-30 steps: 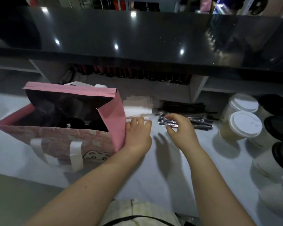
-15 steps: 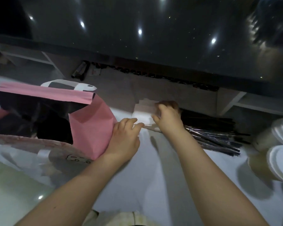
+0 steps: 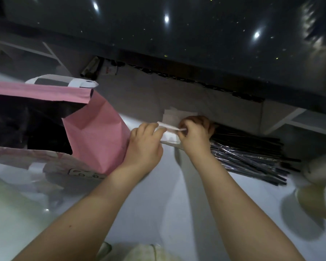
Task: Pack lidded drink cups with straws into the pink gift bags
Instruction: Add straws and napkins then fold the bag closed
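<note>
The pink gift bag [image 3: 94, 132] stands open at the left, its inside dark, with a white handle [image 3: 64, 81] at its far rim. My left hand [image 3: 144, 146] lies against the bag's right side, and its fingertips rest on a white paper napkin [image 3: 170, 135] on a small stack. My right hand [image 3: 194, 134] pinches that napkin's raised edge. Just right of that hand lies a pile of black wrapped straws [image 3: 247, 155]. White-lidded cups [image 3: 316, 200] are blurred and cut off at the right edge.
A dark glossy counter [image 3: 177, 34] overhangs the far side, with a shelf recess beneath it. The white tabletop [image 3: 167, 194] stretches between my forearms. A pale green surface [image 3: 9, 213] lies at the lower left.
My right hand left the straws, moved left to the napkin stack and lifted a napkin's edge. My left hand stayed beside the bag. The view shifted, pushing the cups to the right edge.
</note>
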The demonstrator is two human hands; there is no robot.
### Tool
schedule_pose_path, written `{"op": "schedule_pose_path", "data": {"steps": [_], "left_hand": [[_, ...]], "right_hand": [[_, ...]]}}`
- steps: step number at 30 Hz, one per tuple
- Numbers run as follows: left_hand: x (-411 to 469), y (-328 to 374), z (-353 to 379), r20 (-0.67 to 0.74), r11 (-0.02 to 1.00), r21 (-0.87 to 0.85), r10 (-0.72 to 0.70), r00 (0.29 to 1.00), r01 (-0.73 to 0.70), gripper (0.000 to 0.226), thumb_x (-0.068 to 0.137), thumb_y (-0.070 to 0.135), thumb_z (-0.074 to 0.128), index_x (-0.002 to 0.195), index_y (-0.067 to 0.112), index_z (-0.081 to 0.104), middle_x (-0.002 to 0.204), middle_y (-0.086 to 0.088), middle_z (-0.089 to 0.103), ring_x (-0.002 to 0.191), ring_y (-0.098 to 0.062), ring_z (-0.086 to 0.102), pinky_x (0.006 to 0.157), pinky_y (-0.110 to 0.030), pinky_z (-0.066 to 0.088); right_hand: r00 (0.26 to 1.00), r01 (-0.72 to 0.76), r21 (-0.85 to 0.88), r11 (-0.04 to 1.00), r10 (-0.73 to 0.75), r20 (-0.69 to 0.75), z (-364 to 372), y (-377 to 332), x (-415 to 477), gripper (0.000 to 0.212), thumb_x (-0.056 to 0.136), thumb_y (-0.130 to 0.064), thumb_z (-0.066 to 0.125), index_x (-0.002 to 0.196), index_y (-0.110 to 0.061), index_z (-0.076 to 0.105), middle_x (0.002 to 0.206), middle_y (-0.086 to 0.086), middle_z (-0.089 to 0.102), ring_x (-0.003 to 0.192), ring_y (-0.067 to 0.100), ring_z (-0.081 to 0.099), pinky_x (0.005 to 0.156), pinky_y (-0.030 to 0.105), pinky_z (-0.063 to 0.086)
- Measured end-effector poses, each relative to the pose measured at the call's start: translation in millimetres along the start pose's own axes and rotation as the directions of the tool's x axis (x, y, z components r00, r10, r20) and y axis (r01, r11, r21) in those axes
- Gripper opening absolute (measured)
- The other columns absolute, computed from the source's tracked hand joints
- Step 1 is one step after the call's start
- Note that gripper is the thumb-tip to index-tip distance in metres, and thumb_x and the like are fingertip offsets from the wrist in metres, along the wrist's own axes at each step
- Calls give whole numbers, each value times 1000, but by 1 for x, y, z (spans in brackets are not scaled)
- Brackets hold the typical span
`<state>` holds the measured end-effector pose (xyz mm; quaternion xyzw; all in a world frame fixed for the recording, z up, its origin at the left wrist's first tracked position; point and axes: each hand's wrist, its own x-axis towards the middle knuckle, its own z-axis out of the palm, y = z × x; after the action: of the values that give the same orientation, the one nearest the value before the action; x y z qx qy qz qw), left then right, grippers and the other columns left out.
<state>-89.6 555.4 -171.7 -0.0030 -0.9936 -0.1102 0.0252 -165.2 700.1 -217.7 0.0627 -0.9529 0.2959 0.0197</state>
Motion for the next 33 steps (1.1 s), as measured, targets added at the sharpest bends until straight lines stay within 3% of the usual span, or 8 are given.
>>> {"op": "schedule_pose_path", "data": {"steps": [5, 8, 11, 15, 19, 26, 31, 33], "left_hand": [[4, 1, 0, 5, 999, -12, -44, 999, 44, 51, 85, 13, 57, 136, 21, 53, 142, -4, 48, 130, -29, 39, 104, -42, 30], [3, 0, -5, -9, 999, -32, -37, 999, 37, 51, 85, 13, 58, 135, 20, 54, 141, -4, 49, 128, -30, 41, 102, -42, 32], [-3, 1, -10, -25, 999, -41, -28, 999, 27, 51, 85, 15, 58, 135, 20, 53, 139, -4, 50, 127, -30, 42, 102, -41, 34], [-15, 2, -22, -55, 998, -58, -12, 998, 8, 51, 85, 17, 58, 136, 20, 52, 139, -4, 48, 127, -28, 40, 101, -41, 33], [-30, 8, -37, -110, 998, -55, 33, 993, -39, 49, 84, 16, 57, 133, 19, 53, 137, -3, 49, 125, -28, 42, 98, -44, 38], [-57, 23, -71, -182, 992, -62, 101, 978, -114, 52, 84, 14, 57, 136, 17, 50, 139, -2, 47, 125, -27, 40, 99, -39, 36], [-81, 29, -119, -395, 959, -165, 151, 906, -231, 49, 79, 6, 66, 128, 10, 61, 130, -11, 57, 118, -36, 48, 96, -45, 40], [-89, 25, -137, -442, 963, -134, 152, 884, -232, 48, 79, 8, 67, 126, 13, 62, 126, -8, 59, 117, -33, 49, 94, -46, 39]], "right_hand": [[998, -55, 97, 994, 57, -17, -3, -1, -1, 28, 71, -10, 64, 95, -25, 65, 82, -7, 61, 111, 30, 44, 108, 56, 17], [984, -122, 5, 992, 121, 129, -6, -5, 2, 43, 75, -18, 65, 116, -30, 62, 98, -4, 67, 118, 29, 42, 108, 48, 15], [984, -100, -73, 992, 109, 144, -10, -10, 0, 23, 78, -22, 64, 99, -27, 67, 103, 1, 67, 115, 31, 44, 94, 41, 22], [999, -45, -43, 998, 45, 15, -21, -16, -20, 14, 76, -17, 66, 89, -23, 68, 104, 3, 60, 105, 31, 44, 84, 38, 27], [994, 70, 133, 989, -58, -89, -44, -24, -46, 15, 71, -7, 69, 84, -15, 68, 107, 4, 57, 106, 29, 43, 86, 36, 32], [965, 174, 181, 968, -131, -227, -89, -48, -95, 25, 72, 8, 57, 87, -11, 63, 86, -5, 59, 94, 21, 47, 77, 31, 38], [916, 253, 253, 934, -147, -372, -117, -76, -117, 40, 69, 11, 53, 97, -16, 64, 88, -23, 55, 95, 14, 50, 81, 26, 41], [920, 257, 308, 916, -134, -368, -125, -89, -123, 41, 70, 10, 55, 99, -18, 63, 92, -21, 57, 97, 15, 54, 85, 31, 46]]}}
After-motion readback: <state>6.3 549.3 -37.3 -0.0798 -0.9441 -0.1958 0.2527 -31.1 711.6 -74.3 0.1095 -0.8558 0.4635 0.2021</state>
